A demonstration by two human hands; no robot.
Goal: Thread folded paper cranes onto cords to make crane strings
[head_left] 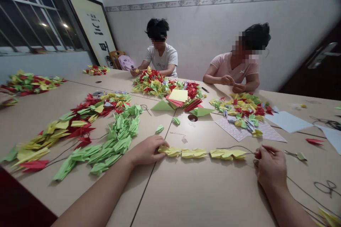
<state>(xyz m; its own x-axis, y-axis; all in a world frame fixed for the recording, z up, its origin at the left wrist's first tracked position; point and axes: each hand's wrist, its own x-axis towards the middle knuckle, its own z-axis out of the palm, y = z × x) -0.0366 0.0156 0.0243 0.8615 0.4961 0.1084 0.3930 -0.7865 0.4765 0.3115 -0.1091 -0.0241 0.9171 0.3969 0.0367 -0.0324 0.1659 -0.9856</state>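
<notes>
Yellow folded-paper pieces [194, 153] lie in a row on a dark cord [237, 147] across the table in front of me. My left hand [149, 150] is closed on the piece at the row's left end. Beyond the right end, my right hand [272, 166] pinches the cord, its fingers together; something small and red shows at the fingertips. Strung green folded papers [114, 149] lie to the left of my left hand. Two loose green folded pieces [176, 121] rest beyond the yellow row.
A long multicoloured paper strand [82, 117] lies at left. Paper heaps [153, 81] and stacked square sheets [179, 94] stand mid-table. Two people sit across, handling small things. Pale sheets [289, 120], a red folded piece [314, 141], a small metal tool [291, 154] and looped cord [326, 186] lie at right.
</notes>
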